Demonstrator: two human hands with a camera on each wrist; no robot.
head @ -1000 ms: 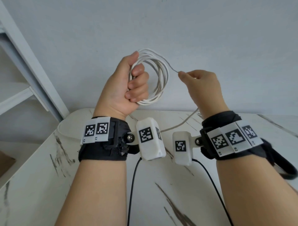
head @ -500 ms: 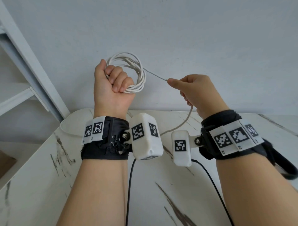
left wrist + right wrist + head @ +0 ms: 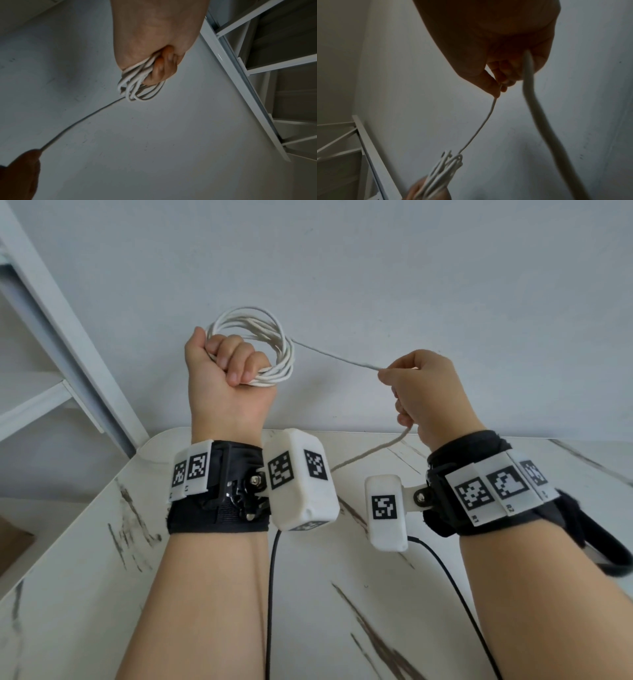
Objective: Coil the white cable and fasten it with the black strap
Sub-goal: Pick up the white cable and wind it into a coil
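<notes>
My left hand [image 3: 229, 371] is raised in a fist around a bundle of several loops of the white cable [image 3: 274, 344], seen close in the left wrist view as the coil [image 3: 137, 86]. A taut single strand [image 3: 335, 359] runs right from the coil to my right hand [image 3: 421, 392], whose thumb and forefinger pinch it. The right wrist view shows that pinch on the strand [image 3: 486, 119] and the loose tail [image 3: 539, 121] dropping from the palm. The tail [image 3: 373, 448] trails down to the table behind my wrists. No black strap for the cable shows in any view.
A white marble-patterned table [image 3: 102, 577] lies below my forearms, against a pale wall [image 3: 376, 268]. A white metal shelf frame [image 3: 58, 320] stands at the left. Black leads [image 3: 272, 594] hang from the wrist cameras.
My left hand has turned over and shifted left with the coil, knuckles now toward me. The right hand has drawn away to the right, and the strand between them is longer and taut.
</notes>
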